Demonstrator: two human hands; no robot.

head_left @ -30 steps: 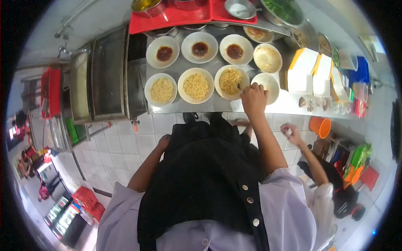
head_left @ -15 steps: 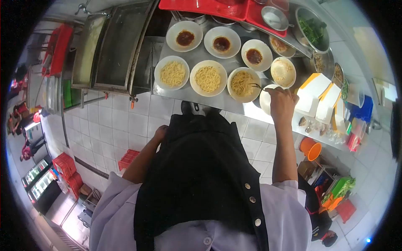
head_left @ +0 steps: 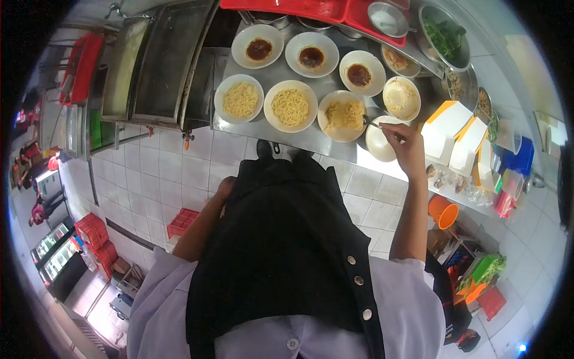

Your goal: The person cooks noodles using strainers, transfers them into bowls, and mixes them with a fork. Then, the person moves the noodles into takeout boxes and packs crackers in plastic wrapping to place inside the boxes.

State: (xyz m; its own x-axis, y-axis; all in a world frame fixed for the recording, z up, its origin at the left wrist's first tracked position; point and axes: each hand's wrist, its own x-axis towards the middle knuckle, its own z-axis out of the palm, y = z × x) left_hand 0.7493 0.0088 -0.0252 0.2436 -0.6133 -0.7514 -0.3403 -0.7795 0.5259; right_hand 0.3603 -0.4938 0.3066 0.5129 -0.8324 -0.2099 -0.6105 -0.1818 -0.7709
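My right hand [head_left: 404, 143] grips the handle of a fork [head_left: 372, 124], whose head is in the noodles of the third bowl [head_left: 345, 116]. Two more noodle bowls, one at the left [head_left: 239, 99] and one in the middle [head_left: 290, 106], stand beside it. Behind them are three bowls with dark sauce [head_left: 258, 49]. A white bowl [head_left: 379, 143] sits partly behind my right hand. My left hand [head_left: 226, 187] hangs low beside the black apron [head_left: 269, 251], its fingers mostly hidden.
Red trays [head_left: 299, 7] lie along the back, with a metal bowl of greens [head_left: 445, 39] at the right. White and yellow boxes [head_left: 445, 131] stand on the counter's right. Steel basins [head_left: 167, 66] are at the left. Another person [head_left: 457, 320] is at lower right.
The view has swung, shifting the counter rightward and up. The noodles in the third bowl are now bunched and lifted around the fork. The co-worker's arm at right is no longer visible.
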